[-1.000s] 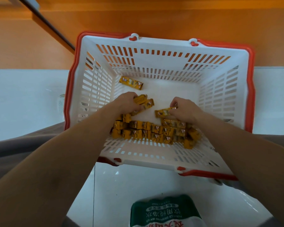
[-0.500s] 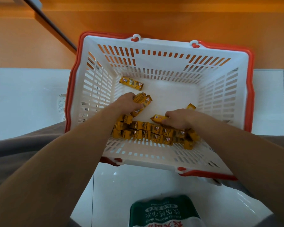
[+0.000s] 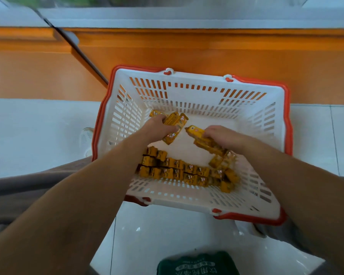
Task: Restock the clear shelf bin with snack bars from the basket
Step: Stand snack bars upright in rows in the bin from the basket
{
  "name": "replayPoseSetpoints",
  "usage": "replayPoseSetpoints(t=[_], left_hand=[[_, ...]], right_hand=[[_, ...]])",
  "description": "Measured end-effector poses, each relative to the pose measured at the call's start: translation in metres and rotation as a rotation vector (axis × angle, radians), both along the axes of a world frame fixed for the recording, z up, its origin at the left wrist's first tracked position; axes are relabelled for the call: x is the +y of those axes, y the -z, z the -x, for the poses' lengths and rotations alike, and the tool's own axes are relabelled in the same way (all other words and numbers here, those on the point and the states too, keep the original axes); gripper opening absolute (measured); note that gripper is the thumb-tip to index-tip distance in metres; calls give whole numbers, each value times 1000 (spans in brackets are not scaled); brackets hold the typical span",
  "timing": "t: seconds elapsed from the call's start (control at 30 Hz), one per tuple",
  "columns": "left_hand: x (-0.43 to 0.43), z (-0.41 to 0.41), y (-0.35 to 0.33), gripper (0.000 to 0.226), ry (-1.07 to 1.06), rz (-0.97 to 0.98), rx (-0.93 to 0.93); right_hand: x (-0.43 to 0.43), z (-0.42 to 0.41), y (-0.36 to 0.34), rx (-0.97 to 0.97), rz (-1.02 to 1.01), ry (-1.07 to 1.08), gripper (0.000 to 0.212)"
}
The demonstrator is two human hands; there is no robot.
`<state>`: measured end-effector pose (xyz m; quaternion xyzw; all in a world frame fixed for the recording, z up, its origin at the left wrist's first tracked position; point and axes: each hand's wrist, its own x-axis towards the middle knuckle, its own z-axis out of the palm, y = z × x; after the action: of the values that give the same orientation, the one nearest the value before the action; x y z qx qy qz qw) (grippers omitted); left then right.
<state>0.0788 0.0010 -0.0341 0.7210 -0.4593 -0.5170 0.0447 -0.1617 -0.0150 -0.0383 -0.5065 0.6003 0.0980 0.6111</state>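
White floor tiles [image 3: 38, 135] meet an orange panel [image 3: 207, 56] at the back. On the tiles, close against that panel, I see the white basket [image 3: 286, 120] with its red rim, viewed from above.

Left hand [image 3: 157, 130]: reaches into the basket's far left part, fingers curled round a bundle of snack bars [image 3: 176, 124] whose yellow ends stick out on both sides of the fist. A single bar [image 3: 154, 113] shows just behind the knuckles.

Right hand [image 3: 224, 135]: sits near the basket's middle, fingers closed over a second bundle [image 3: 199, 135], with one wrapper end pointing toward the left hand. The two bundles are near each other but apart. (From my feed I cannot tell whether either bundle is lifted clear of the basket floor.)

Remaining snack bars [image 3: 179, 171]: lie in rough rows along the basket's near wall, below and between the forearms.

Foreground: a green-labelled package [image 3: 197, 264] lies on the tiles at the lower edge.
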Motion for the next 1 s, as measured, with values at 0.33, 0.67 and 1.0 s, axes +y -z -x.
replayPoseSetpoints(t=[0.33,0.67,1.0], left_hand=[[-16,-15,-167,27,-221,-28,378],[41,2,-339,36,-376,211,706],[25,43,-340,45,-525,572,663]], right_hand=[[-15,0,-165,-364,-62,340,38],[7,-3,-337,-822,51,657,45],[-3,-53,-334,-867,234,955,42]])
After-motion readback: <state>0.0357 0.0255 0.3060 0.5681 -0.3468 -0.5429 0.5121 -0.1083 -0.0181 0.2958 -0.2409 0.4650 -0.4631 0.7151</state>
